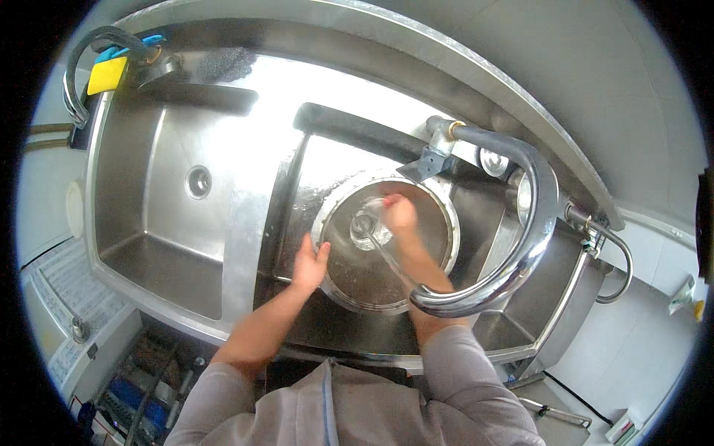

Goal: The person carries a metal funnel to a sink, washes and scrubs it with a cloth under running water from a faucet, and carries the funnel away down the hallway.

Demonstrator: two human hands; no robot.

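Note:
Water runs from a curved chrome faucet spout [440,301] into a large round metal vessel [453,234] in the middle basin of a stainless steel sink. My left hand [311,265] is at the vessel's left rim, fingers apart, thumb near the edge. Inside the vessel, my right hand [400,213] is blurred, with its fingers curled beside the spot where the stream lands. Something reddish shows at its fingertips, but whether it is a held thing cannot be told. The vessel's floor looks brownish and wet.
The left basin has a round drain [198,182]. A yellow cloth [107,76] and a blue cloth [120,51] hang by the left faucet [72,92]. The large spout arches over my right forearm. At the right are another basin [510,329] and a smaller faucet [627,262].

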